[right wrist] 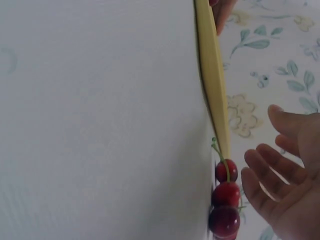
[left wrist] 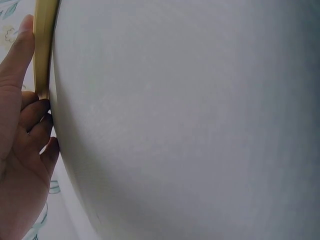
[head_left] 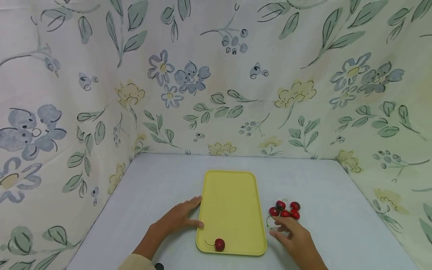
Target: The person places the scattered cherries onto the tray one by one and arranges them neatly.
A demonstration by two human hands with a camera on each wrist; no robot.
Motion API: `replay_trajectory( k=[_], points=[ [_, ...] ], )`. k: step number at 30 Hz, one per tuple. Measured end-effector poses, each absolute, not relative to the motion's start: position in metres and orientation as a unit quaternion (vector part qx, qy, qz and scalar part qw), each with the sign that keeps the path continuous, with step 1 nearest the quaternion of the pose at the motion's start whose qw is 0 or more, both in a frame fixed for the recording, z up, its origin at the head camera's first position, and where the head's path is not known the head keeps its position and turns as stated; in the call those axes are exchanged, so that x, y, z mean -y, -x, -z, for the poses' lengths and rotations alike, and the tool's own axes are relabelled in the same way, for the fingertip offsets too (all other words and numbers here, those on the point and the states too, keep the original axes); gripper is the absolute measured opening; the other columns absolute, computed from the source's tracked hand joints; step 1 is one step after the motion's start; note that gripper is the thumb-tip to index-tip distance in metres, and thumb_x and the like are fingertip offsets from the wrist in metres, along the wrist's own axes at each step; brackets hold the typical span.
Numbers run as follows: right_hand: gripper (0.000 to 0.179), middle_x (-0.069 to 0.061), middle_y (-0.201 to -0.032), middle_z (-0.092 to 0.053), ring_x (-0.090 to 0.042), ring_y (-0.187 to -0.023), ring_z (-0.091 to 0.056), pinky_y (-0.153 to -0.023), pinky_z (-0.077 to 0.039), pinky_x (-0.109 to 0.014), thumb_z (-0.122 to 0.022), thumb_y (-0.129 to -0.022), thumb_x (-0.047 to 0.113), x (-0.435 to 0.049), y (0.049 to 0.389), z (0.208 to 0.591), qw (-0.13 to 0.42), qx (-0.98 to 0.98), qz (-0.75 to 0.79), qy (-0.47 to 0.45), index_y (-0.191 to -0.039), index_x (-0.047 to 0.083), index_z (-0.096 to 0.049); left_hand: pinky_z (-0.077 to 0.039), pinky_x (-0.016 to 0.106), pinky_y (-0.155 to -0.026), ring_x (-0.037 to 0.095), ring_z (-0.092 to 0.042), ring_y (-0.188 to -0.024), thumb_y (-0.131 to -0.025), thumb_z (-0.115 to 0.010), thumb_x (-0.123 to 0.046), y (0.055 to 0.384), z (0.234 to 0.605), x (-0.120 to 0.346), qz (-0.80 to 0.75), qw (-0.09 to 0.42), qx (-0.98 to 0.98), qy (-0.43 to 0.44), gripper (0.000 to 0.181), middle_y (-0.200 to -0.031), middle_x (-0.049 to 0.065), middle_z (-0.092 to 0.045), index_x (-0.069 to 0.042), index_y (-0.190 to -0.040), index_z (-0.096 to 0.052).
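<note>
A yellow tray [head_left: 229,202] lies flat on the table, with one dark red cherry [head_left: 219,245] and its stem near the front edge. My left hand [head_left: 180,217] touches the tray's left rim with thumb and fingers spread; the left wrist view shows them along the tray's side [left wrist: 44,45]. To the right of the tray, several red cherries [head_left: 285,214] with green stems lie in a cluster. My right hand [head_left: 293,237] is just in front of them, thumb and forefinger apart close to the stems. In the right wrist view its fingers [right wrist: 260,167] are loosely bent, holding nothing.
A white cloth [head_left: 162,176] covers the table. Floral fabric [head_left: 216,82] hangs behind and along both sides. A small dark round thing [head_left: 159,266] shows at the bottom edge beside the left sleeve [head_left: 136,262].
</note>
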State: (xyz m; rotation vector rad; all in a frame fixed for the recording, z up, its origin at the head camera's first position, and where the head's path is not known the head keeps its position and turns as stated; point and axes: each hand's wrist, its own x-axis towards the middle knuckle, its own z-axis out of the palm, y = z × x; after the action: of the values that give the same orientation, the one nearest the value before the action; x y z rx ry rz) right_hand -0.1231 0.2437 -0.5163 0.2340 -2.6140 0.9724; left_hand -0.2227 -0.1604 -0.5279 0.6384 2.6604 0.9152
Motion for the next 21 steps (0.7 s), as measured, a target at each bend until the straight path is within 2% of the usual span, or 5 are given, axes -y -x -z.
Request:
replay_trajectory(
  k=[8, 12, 17, 21],
  points=[
    [0.049, 0.006, -0.098, -0.07, 0.003, -0.079, -0.062, -0.067, -0.051, -0.006, -0.094, -0.075, 0.002, -0.261, 0.124, 0.523, 0.234, 0.914, -0.317, -0.091, -0.12, 0.01, -0.076, -0.03, 0.062, -0.127, 0.038, -0.034, -0.157, -0.086, -0.08, -0.062, 0.222, 0.528, 0.161, -0.317, 0.128, -0.914, -0.218, 0.104, -0.171, 0.01, -0.036, -0.012, -0.166, -0.036],
    [0.048, 0.005, -0.099, -0.071, 0.004, -0.078, -0.061, -0.064, -0.05, -0.009, -0.094, -0.075, 0.004, -0.267, 0.123, 0.521, 0.242, 0.918, -0.305, -0.073, -0.119, 0.01, -0.076, -0.03, 0.062, -0.127, 0.038, -0.035, -0.157, -0.086, -0.08, -0.062, 0.221, 0.529, 0.162, -0.317, 0.129, -0.914, -0.217, 0.104, -0.171, 0.009, -0.037, -0.012, -0.166, -0.036],
    [0.042, 0.001, -0.106, -0.074, -0.007, -0.083, -0.067, -0.06, -0.052, -0.019, -0.093, -0.081, 0.015, -0.273, 0.121, 0.516, 0.2, 0.94, -0.275, -0.011, -0.12, 0.011, -0.077, -0.031, 0.062, -0.126, 0.038, -0.035, -0.157, -0.085, -0.08, -0.063, 0.221, 0.528, 0.162, -0.317, 0.129, -0.915, -0.216, 0.104, -0.171, 0.01, -0.037, -0.013, -0.166, -0.037],
    [0.042, -0.004, -0.114, -0.074, -0.02, -0.092, -0.072, -0.063, -0.053, -0.021, -0.091, -0.085, 0.021, -0.28, 0.121, 0.513, 0.163, 0.95, -0.267, 0.02, -0.122, 0.009, -0.076, -0.03, 0.063, -0.127, 0.04, -0.035, -0.157, -0.086, -0.08, -0.063, 0.22, 0.527, 0.161, -0.315, 0.132, -0.915, -0.213, 0.104, -0.171, 0.01, -0.036, -0.013, -0.166, -0.036]
  ],
)
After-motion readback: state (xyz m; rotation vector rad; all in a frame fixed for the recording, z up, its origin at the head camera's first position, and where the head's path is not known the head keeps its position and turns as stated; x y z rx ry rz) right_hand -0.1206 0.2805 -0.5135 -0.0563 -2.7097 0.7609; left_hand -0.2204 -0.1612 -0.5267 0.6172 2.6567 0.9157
